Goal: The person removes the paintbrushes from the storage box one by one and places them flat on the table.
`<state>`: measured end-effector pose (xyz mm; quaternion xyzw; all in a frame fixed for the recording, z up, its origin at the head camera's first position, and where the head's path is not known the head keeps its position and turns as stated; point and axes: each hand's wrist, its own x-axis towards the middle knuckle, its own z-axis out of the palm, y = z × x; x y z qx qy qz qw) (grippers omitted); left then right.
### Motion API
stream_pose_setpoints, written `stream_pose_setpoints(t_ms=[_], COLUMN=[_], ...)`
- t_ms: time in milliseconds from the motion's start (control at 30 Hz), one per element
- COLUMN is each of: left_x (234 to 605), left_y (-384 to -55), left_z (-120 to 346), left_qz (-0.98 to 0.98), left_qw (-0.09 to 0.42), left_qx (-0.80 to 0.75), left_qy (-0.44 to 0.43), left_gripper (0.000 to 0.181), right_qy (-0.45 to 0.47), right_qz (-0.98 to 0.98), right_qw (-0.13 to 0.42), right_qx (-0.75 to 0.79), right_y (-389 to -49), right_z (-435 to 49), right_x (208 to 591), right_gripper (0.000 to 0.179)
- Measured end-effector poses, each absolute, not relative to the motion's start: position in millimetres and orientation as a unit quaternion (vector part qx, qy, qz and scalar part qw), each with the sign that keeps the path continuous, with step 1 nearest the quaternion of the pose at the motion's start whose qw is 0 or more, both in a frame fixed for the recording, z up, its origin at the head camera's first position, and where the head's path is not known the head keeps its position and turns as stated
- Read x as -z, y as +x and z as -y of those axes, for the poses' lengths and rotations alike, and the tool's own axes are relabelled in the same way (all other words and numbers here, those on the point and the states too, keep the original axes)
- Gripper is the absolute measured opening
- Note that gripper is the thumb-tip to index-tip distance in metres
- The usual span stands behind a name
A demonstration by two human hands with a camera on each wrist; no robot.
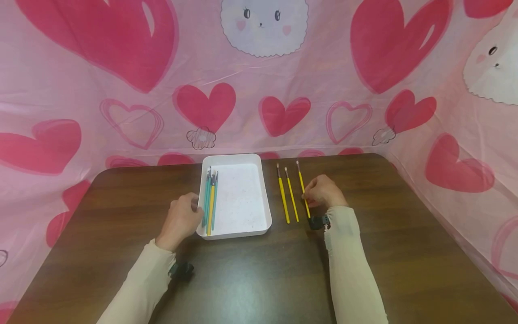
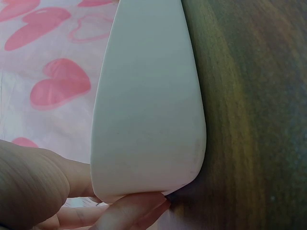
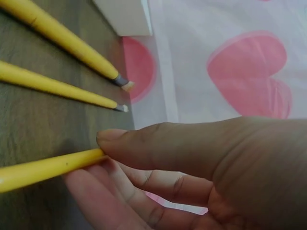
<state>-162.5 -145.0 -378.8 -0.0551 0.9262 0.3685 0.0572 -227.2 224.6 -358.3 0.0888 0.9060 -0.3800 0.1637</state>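
Note:
A white tray point(image 1: 243, 233) lies on the table, with several teal paintbrushes point(image 1: 207, 198) and a yellow one point(image 1: 211, 209) along its left side. My left hand point(image 1: 181, 219) holds the tray's left wall, thumb at the rim and fingers against the outside, as the left wrist view shows on the white wall point(image 2: 148, 105). To the right of the tray, my right hand point(image 1: 323, 191) pinches a yellow paintbrush point(image 3: 53, 167) between thumb and fingers. Two more yellow paintbrushes point(image 1: 283, 200) lie side by side between that hand and the tray, bristles pointing away from me.
The brown wooden table point(image 1: 243, 279) extends around the tray. A pink cloth point(image 1: 247, 76) printed with hearts hangs behind the table and at its sides. Small dark cameras point(image 1: 318, 222) sit at both wrists.

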Motion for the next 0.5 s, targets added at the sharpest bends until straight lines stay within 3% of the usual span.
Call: stream_pose_setpoints(t_ms=[500], left_x=[378.6], left_y=[-162.8], left_z=[145.3], left_qz=[-0.925], left_qw=[0.06], left_qx=[-0.37], left_qy=[-0.057], left_gripper=[0.045], right_qy=[0.092], right_qz=[-0.913], right_qw=[0.172], right_qx=[0.358], right_y=[-230.4], right_z=[-223.4], right_x=[365.6], right_gripper=[0.016])
